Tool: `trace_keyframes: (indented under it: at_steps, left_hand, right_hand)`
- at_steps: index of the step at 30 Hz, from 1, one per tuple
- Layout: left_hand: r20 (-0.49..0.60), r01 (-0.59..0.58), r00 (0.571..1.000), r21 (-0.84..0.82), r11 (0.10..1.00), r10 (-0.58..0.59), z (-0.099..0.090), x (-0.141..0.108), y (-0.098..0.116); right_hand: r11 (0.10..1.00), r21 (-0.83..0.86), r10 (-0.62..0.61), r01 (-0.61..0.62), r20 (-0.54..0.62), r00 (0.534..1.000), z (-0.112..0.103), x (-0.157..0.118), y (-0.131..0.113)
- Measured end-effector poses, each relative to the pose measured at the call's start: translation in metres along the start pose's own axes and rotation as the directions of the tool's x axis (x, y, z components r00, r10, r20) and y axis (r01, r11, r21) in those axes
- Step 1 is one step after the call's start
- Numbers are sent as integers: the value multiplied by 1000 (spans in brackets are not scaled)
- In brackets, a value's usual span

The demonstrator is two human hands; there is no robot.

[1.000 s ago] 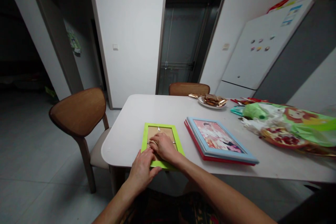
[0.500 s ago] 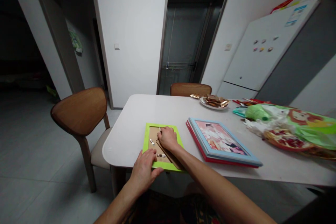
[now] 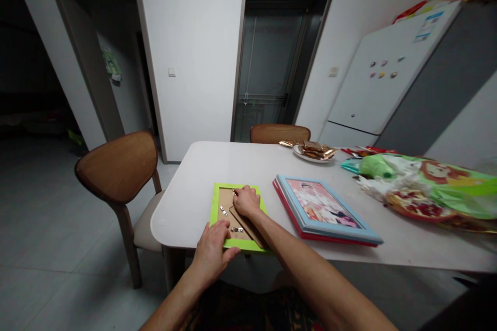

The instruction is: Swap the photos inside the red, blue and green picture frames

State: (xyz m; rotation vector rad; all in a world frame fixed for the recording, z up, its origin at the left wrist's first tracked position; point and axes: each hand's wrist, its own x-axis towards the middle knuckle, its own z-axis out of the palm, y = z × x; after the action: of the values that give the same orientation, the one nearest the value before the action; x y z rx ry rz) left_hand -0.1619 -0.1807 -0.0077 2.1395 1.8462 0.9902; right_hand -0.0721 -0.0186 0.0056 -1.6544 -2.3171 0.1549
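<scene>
Right hand [image 3: 247, 201] has moved up one green frame [image 3: 214, 206]; three clips [image 3: 223, 211] show.

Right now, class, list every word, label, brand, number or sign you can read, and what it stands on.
None can be read.
Blue-and-white label on the refrigerator: too small and blurred.
Gold packets and green plastic bag: any lettering too blurred to tell.

I count two hands [image 3: 213, 245], one green frame [image 3: 215, 207], three visible metal clips [image 3: 236, 229], two chairs [image 3: 118, 168], one table [image 3: 217, 163], one fridge [image 3: 373, 98], six fridge magnets [image 3: 382, 75] and two doorways [image 3: 145, 62].
</scene>
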Motion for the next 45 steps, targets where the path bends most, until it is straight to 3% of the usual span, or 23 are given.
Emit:
trace_keyframes:
  at_steps: [9, 19, 27, 33, 37, 41, 45]
  left_hand:
    - [15, 7, 1000, 35, 999, -8, -1, 2, 5]
    - [30, 23, 999, 50, 999, -24, 0, 2, 5]
    - [39, 5, 999, 9, 1000, -5, -4, 0, 11]
    - [8, 18, 1000, 0, 1000, -18, 1, 0, 10]
    - [4, 38, 999, -1, 999, -38, 6, 3, 10]
    - [-2, 48, 999, -13, 999, -48, 9, 4, 12]
    - [-31, 71, 997, -107, 992, -75, 10, 8, 12]
  right_hand:
    - [998, 13, -68, 67, 29, 997, -6, -1, 1]
    - [961, -29, -266, 276, 188, 945, -42, -19, 50]
    - [976, -61, -202, 210, 109, 973, -42, -19, 44]
    - [956, -8, -291, 292, 36, 956, -48, -41, 40]
    - [931, 48, -366, 363, 99, 925, -44, -60, 32]
    - [942, 78, -331, 327, 51, 942, -39, -61, 28]
    - [959, 78, -277, 273, 33, 960, -47, -55, 28]
